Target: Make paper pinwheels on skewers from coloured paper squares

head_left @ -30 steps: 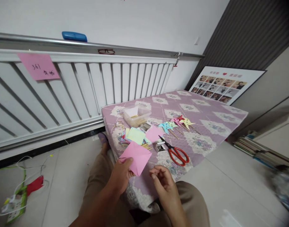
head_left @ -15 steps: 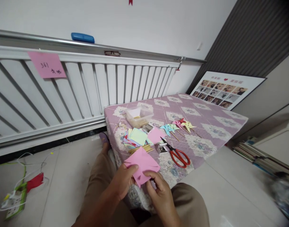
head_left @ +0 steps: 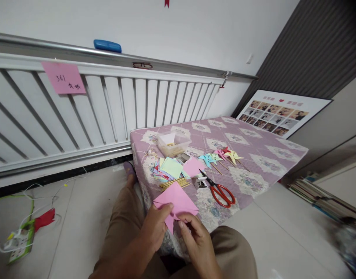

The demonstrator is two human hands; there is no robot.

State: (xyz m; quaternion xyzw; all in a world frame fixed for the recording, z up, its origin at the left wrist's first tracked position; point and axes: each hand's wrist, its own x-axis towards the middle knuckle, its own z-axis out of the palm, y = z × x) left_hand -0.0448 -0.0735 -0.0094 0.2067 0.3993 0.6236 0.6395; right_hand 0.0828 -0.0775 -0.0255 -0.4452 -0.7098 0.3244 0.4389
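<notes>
A folded pink paper square is held over the near corner of the table with the purple patterned cloth. My left hand pinches its lower left edge. My right hand pinches its lower right part, fingers curled on the paper. Just beyond lie a stack of coloured paper squares, a bundle of wooden sticks and red-handled scissors. Several finished paper pinwheels lie further back.
A clear plastic box with sticks stands at the table's left back. A white radiator with a pink note runs along the wall. A framed photo board leans at right; books and cables lie on the floor.
My right hand, free and curled a second ago, has moved left and taken hold of the pink paper. The paper has come down closer to me.
</notes>
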